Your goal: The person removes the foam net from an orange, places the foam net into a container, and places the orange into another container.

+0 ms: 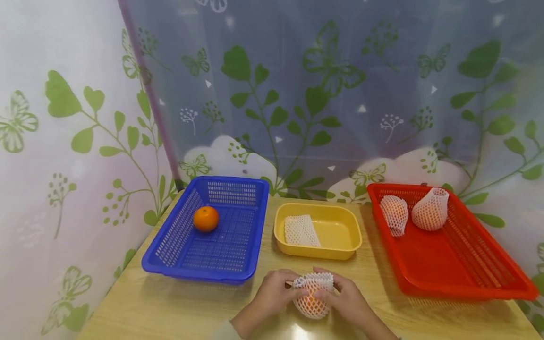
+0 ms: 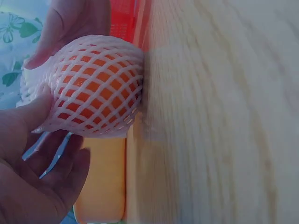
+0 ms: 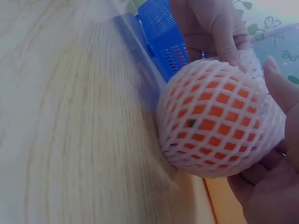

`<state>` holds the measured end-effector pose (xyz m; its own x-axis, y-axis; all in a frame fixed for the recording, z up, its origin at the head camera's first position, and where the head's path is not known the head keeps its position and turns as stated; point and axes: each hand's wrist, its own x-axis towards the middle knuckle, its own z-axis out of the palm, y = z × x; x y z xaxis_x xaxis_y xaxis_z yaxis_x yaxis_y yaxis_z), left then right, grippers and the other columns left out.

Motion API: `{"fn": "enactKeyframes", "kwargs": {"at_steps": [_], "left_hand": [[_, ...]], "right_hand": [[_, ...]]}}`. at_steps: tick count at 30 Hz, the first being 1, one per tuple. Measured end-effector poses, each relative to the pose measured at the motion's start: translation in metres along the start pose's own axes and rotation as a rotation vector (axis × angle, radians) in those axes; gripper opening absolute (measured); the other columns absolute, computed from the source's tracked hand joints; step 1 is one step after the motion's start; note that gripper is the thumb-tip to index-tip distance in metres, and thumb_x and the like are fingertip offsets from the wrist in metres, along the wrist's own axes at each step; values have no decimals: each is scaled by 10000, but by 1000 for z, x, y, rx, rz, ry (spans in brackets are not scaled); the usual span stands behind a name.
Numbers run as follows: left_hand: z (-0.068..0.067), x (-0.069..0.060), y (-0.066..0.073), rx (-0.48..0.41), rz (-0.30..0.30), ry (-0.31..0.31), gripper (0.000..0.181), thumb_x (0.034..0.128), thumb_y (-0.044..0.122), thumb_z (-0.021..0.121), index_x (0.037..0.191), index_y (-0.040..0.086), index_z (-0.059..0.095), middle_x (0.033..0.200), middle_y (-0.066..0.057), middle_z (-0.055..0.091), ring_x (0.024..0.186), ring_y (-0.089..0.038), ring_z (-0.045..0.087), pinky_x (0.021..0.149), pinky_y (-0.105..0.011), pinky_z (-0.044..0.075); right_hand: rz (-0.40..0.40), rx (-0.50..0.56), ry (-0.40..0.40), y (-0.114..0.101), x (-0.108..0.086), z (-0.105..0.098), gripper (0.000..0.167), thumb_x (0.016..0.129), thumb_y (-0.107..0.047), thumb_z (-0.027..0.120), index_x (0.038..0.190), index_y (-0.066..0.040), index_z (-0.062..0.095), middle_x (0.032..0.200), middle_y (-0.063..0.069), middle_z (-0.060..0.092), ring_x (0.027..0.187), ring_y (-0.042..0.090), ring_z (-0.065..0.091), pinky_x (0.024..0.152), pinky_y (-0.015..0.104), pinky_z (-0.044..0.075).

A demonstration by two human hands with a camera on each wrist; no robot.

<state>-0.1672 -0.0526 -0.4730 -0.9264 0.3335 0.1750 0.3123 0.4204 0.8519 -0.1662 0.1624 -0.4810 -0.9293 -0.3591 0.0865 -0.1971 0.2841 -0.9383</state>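
An orange in a white foam net sleeve (image 1: 313,302) sits at the table's near side, between both hands. From the left, my left hand (image 1: 272,293) pinches the sleeve's upper part, thumb in front and fingers behind. On the other side my right hand (image 1: 349,302) holds it, its thumb toward the front and fingers around the back. Orange peel shows through the mesh (image 2: 98,88) in the left wrist view. The right wrist view shows a small dark green spot on the orange (image 3: 212,123), whose lower side is by the tabletop. The sleeve's loose end gathers near both thumbs.
A blue basket (image 1: 199,274) at left holds one bare orange (image 1: 206,219). Behind the hands, a yellow tray (image 1: 340,231) contains flat white foam netting (image 1: 301,231). The red basket (image 1: 433,264) at right holds two netted fruits (image 1: 430,212). A patterned curtain (image 1: 272,94) hangs behind.
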Motion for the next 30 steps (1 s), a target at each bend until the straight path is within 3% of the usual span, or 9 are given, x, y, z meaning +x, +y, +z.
{"fn": "enactKeyframes", "kwargs": {"at_steps": [3,6,10,16,24,30], "left_hand": [[2,0,2,33,13,31,132,782,205,801,891,131,786,897,34,740,801,-13,637,732,-179,515],[3,0,5,73,14,65,111,765,203,812,863,155,790,884,48,750,792,-6,652,751,-199,517],[4,1,6,115,17,121,70,768,188,815,826,158,790,827,56,747,762,-17,650,735,-223,522],[6,1,6,124,44,169,79,802,212,794,784,136,778,782,40,742,750,-45,674,713,-230,546],[4,1,4,13,25,72,260,806,335,767,925,103,762,905,10,745,842,-93,680,780,-258,548],[4,-3,-1,28,28,5,412,803,394,769,1089,100,728,1052,4,725,985,-118,663,893,-354,534]], "right_hand": [[-37,24,-92,2,-1,-3,535,904,-171,699,1354,53,516,1298,202,590,1097,55,572,858,212,503],[-34,30,-123,3,-1,-4,565,902,-172,703,1367,68,491,1304,238,571,1052,46,589,826,221,523],[-11,-14,-92,0,-1,-5,530,889,-222,720,1320,36,556,1289,188,600,1073,36,576,842,207,504],[22,-11,-71,-4,-2,-7,321,905,-213,699,1118,26,674,1044,104,710,924,53,626,795,224,517],[-21,43,-45,-3,-2,-7,277,906,-172,691,1087,38,703,1007,116,725,888,51,641,774,234,536],[-52,41,4,-2,-4,-5,283,885,-176,710,1090,20,720,1053,116,719,953,70,657,811,233,533]]}}
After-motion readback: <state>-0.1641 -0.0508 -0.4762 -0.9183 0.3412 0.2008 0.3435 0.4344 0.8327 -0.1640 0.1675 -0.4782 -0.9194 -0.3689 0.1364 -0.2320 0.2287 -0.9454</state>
